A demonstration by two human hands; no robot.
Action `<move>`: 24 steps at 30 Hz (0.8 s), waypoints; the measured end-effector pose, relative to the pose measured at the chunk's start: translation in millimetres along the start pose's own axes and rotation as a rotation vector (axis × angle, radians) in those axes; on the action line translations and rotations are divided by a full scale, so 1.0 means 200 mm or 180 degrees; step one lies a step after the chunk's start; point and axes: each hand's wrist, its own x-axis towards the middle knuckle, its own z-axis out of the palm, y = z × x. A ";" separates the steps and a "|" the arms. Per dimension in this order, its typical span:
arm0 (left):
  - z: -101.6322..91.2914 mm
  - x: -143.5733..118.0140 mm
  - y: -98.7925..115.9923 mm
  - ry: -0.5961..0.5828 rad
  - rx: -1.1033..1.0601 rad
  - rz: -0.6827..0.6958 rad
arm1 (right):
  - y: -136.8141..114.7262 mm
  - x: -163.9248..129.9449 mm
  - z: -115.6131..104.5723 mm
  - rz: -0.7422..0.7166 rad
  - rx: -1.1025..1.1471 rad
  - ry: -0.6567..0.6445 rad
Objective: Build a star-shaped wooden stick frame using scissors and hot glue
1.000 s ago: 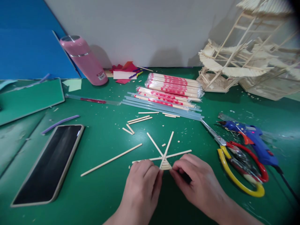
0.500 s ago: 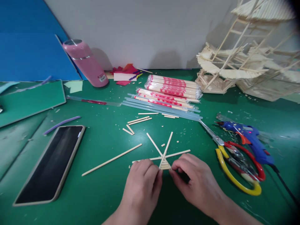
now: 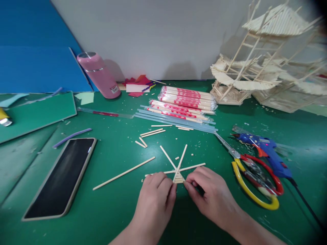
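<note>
Two hands meet at the stick fan (image 3: 179, 170) on the green mat (image 3: 112, 204). Your left hand (image 3: 155, 197) pinches its left edge; your right hand (image 3: 212, 197) pinches its narrow base from the right. Scissors (image 3: 251, 175) lie right of the fan, phone (image 3: 61, 177) well left, chopstick packs (image 3: 187, 98) beyond it.

Phone (image 3: 60, 178), scissors (image 3: 251, 178), glue gun (image 3: 265, 153)
</note>
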 end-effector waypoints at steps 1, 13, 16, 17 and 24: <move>0.00 0.00 0.00 -0.0015 0.0017 -0.0002 | 0.00 0.00 0.00 -0.0004 0.0002 0.0003; 0.01 0.00 0.00 -0.0087 0.0080 -0.0078 | 0.00 0.00 0.01 0.0013 -0.0043 0.0107; 0.00 -0.01 0.00 -0.0116 0.0070 -0.0072 | 0.00 0.01 0.01 0.0006 -0.0047 0.0119; 0.00 -0.01 0.00 -0.0110 0.0089 -0.0044 | 0.00 0.01 0.01 0.0000 -0.0046 0.0118; 0.00 -0.01 -0.01 -0.0101 0.0499 0.0605 | -0.01 0.01 0.00 -0.0042 -0.0077 0.0146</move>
